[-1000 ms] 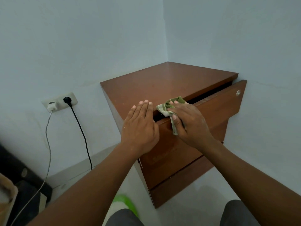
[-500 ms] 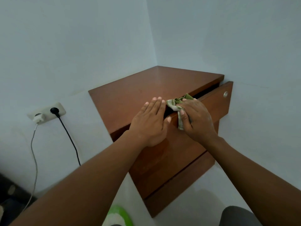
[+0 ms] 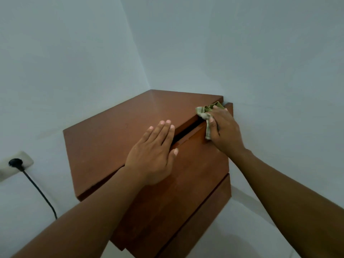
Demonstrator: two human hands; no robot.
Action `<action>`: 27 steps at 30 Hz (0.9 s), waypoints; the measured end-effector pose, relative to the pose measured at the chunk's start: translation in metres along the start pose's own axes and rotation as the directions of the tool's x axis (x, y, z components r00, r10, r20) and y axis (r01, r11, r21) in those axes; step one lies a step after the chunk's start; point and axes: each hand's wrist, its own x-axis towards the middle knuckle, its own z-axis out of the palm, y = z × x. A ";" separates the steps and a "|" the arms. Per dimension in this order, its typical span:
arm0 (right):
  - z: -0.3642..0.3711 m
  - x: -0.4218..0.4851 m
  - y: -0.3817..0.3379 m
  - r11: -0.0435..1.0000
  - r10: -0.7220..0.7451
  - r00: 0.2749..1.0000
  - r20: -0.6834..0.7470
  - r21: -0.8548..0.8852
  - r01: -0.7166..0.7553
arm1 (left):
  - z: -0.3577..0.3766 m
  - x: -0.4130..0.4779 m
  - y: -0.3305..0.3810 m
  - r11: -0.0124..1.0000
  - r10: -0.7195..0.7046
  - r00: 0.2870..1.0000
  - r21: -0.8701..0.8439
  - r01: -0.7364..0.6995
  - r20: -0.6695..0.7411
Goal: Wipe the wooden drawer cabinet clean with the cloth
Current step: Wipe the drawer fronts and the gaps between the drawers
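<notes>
Gripping cloth (image 3: 206,114), right hand (image 3: 225,132); left hand (image 3: 153,155) flat on cabinet (image 3: 109,146).

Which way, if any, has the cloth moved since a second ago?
Yes. The cloth, in the right hand, slid along the top of the drawer to its far end.

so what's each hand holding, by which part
Right hand grips the cloth by its bunched middle, on the drawer edge. Left hand holds nothing, flat on the cabinet.

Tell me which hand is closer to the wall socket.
Left. The left hand lies flat on the cabinet top, toward the wall socket; the right hand grips the cloth at the far end of the drawer, farther from it.
</notes>
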 end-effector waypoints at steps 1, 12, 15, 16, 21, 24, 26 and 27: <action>-0.001 0.003 0.006 1.000 0.019 1.000 -0.005 -0.002 -0.019 | 0.000 0.000 0.001 1.000 0.001 1.000 0.002 -0.001 -0.002; -0.005 0.028 0.036 0.989 0.146 0.986 -0.081 0.005 -0.146 | 0.004 0.000 0.000 0.999 0.015 0.999 -0.037 -0.017 -0.048; -0.001 0.032 0.028 0.975 0.221 0.967 -0.123 0.038 -0.218 | 0.003 -0.001 0.001 0.998 0.016 0.998 -0.063 -0.020 -0.054; -0.003 0.034 0.023 0.966 0.257 0.957 -0.134 0.057 -0.251 | 0.003 -0.001 0.000 0.997 0.016 0.998 -0.071 -0.020 -0.057; -0.023 0.037 -0.014 0.849 0.511 0.840 -0.185 0.261 -0.459 | 0.003 0.001 -0.001 0.997 0.022 0.998 -0.073 -0.026 -0.057; -0.027 0.013 -0.055 0.894 0.394 0.893 -0.219 0.314 -0.318 | 0.004 0.002 -0.001 0.997 0.029 0.998 -0.068 -0.033 -0.064; -0.019 -0.014 -0.082 0.952 0.170 0.962 -0.214 0.287 -0.104 | 0.004 0.002 -0.001 0.997 0.030 0.996 -0.068 -0.036 -0.079; -0.011 -0.028 -0.090 0.967 0.050 0.982 -0.183 0.254 -0.001 | 0.004 0.002 -0.001 0.997 0.033 0.996 -0.064 -0.038 -0.086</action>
